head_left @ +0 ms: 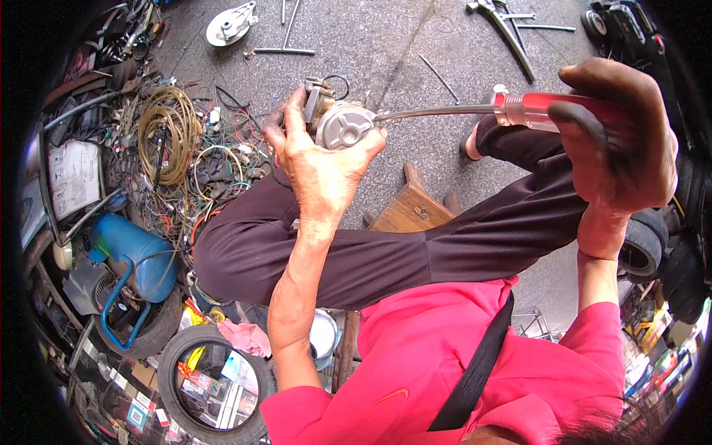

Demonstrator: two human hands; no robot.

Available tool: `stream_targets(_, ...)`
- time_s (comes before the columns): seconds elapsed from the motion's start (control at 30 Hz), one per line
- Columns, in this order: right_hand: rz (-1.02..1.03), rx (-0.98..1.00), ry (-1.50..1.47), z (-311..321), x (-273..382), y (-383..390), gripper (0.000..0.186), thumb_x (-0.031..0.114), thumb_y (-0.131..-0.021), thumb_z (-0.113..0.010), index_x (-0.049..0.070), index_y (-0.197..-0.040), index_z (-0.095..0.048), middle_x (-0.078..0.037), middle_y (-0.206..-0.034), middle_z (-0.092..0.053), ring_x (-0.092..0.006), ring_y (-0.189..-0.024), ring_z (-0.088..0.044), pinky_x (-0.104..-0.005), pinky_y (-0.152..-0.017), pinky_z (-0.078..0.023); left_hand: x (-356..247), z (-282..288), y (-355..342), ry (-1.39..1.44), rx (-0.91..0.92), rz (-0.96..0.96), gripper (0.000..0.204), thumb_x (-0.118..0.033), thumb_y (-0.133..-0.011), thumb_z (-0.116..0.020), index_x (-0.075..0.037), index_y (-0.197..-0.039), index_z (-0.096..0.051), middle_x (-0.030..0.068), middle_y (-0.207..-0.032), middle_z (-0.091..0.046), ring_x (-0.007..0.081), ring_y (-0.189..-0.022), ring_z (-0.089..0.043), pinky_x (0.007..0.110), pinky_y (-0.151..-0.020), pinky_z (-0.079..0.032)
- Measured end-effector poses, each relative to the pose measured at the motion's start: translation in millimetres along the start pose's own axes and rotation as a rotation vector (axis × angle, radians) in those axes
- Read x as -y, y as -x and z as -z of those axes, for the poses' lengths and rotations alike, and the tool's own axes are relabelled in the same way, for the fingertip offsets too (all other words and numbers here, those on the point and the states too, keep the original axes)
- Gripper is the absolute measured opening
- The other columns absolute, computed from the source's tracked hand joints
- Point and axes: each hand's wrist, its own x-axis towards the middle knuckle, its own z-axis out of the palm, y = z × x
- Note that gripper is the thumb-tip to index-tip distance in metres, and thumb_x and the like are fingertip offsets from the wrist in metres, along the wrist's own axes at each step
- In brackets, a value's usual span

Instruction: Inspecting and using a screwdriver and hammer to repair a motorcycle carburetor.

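My left hand (319, 174) grips a small metal part (345, 127), apparently a carburetor, with a round silver cap on one face, a brassy upper body (320, 100) and a short black hose looping at its top. My right hand (619, 148) is closed on a long screwdriver (530, 109) with a transparent red handle. Its steel shaft (445, 110) runs left to the rim of the round cap, where its tip touches near my left thumb. Both hands are raised above my legs, and my fingers on the far side of the part are partly hidden.
A wooden stool (408, 208) stands below. Metal tools (285, 51) and a silver hub (230, 26) lie on the floor. Left are tangled wires, coiled hose (159, 111), a blue tank (141, 259) and a tire (174, 371); more tires (641, 248) crowd the right edge.
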Motion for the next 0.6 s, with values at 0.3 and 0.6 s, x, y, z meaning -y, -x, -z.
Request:
stream_targets(0.3,0.08,-0.098,-0.293,-9.8,-8.2,5.7,0.045,0.004,-0.076,-0.07,-0.011,-0.112,-0.049,-0.021,-0.095,-0.06,-0.0261,-0.082,-0.061,-0.0326,-0.073,-0.052,4.4,-4.1,-0.5,-0.011,-0.001,-0.051,0.085,-0.022,-0.047,-0.084,-0.002,-0.121,-0.047,0.0228,-0.117,-0.038,0.0349,-0.107,-0.046,0.044,-0.09,-0.042)
stream_targets(0.6,0.181,-0.059,-0.471,-14.5,-15.6,6.2,0.04,0.001,-0.078,-0.065,-0.009,-0.114,-0.049,-0.023,-0.104,-0.06,-0.0228,-0.086,-0.06,-0.0329,-0.077,-0.051,2.7,-2.7,1.6,-0.004,0.021,-0.031,0.085,-0.022,-0.048,-0.084,-0.001,-0.121,-0.047,0.0224,-0.116,-0.038,0.0339,-0.105,-0.047,0.044,-0.089,-0.042)
